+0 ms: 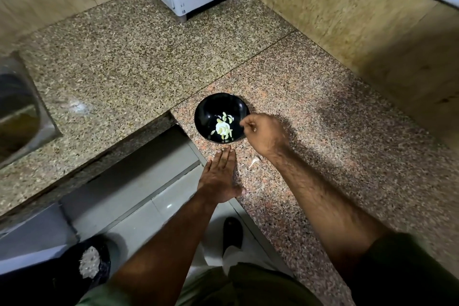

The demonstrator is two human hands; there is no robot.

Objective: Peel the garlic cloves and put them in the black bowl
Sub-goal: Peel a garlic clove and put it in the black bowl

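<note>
Black bowl (221, 118) near the counter (323, 112) edge holds pale peeled garlic cloves (223, 126). Right hand (263, 131), fingers curled, contents indiscernible, hovers at its right rim. Left hand (219, 176) lies flat nearby.

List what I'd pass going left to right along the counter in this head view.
Sink → left hand flat on the counter → black bowl of peeled garlic → garlic skin → right hand at the bowl's right rim.
</note>
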